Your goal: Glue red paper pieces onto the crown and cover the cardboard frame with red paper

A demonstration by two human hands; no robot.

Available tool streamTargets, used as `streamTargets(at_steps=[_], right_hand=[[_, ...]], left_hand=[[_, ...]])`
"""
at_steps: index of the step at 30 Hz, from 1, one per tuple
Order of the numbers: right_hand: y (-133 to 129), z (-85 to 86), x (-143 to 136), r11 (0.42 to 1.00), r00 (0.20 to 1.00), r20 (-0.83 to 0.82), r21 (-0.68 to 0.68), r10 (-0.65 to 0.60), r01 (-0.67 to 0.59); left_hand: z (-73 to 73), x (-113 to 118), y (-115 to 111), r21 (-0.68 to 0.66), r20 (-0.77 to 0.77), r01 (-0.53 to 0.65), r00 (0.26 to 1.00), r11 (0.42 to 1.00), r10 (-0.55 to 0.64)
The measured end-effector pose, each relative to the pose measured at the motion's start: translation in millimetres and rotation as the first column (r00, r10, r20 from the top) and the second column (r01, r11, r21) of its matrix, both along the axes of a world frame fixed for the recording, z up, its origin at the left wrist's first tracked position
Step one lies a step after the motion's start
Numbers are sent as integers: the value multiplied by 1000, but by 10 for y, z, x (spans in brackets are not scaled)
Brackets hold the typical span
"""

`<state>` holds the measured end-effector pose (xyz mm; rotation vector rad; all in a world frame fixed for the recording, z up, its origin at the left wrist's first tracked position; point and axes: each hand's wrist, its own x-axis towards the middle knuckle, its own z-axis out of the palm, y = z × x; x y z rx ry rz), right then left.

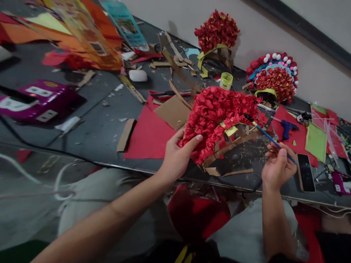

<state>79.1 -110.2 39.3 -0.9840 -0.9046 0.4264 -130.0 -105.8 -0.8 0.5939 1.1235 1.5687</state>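
A headpiece covered in crumpled red paper [207, 117] is tilted above the table, with its cardboard band curving below. My left hand [180, 149] grips its lower left edge, thumb on top. My right hand [279, 163] holds a thin blue paintbrush [267, 135] between its fingers. The brush's dark tip is at the right part of the red paper; whether it touches cannot be told. Just behind the headpiece stands a small open jar [225, 81] with yellow-green on it.
Two finished-looking red headpieces [218, 33] [275, 84] lean by the wall. A purple power strip [37, 99], a clear orange bottle [89, 35], a blue glue gun [287, 128] and a phone [306, 173] lie around. Cardboard scraps and red sheets [148, 134] cover parts of the table.
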Motion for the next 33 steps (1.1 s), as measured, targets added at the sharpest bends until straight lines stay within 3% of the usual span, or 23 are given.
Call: streamTargets(at_steps=[4, 11, 15, 17, 20, 22, 24, 33], right_hand=[[32, 15, 48, 999, 1000, -16, -52, 10, -11], [91, 73, 153, 1000, 999, -38, -7, -29, 28], [-3, 27, 127, 994, 991, 118, 94, -67, 56], [-76, -28, 90, 985, 943, 325, 175, -68, 11], [-153, -106, 41, 952, 747, 663, 253, -42, -171], [-164, -135, 29, 930, 604, 796, 261, -54, -261], [-151, -144, 36, 924, 523, 849, 258, -78, -282], [-137, -99, 63, 914, 505, 850, 315, -151, -255]], left_hand=[[-55, -13, -9, 20, -86, 11, 996, 1000, -9], [-98, -68, -9, 63, -258, -6, 966, 998, 23], [-71, -81, -24, 94, -326, 16, 945, 995, 16], [-46, -70, -27, 96, -312, 28, 950, 995, 3], [-21, -51, -28, 74, -267, 35, 964, 997, -14], [-22, -44, -26, 66, -237, 33, 971, 997, -16], [-31, -42, -22, 60, -209, 27, 978, 998, -14], [2, -27, -10, 62, -116, 26, 993, 998, -18]])
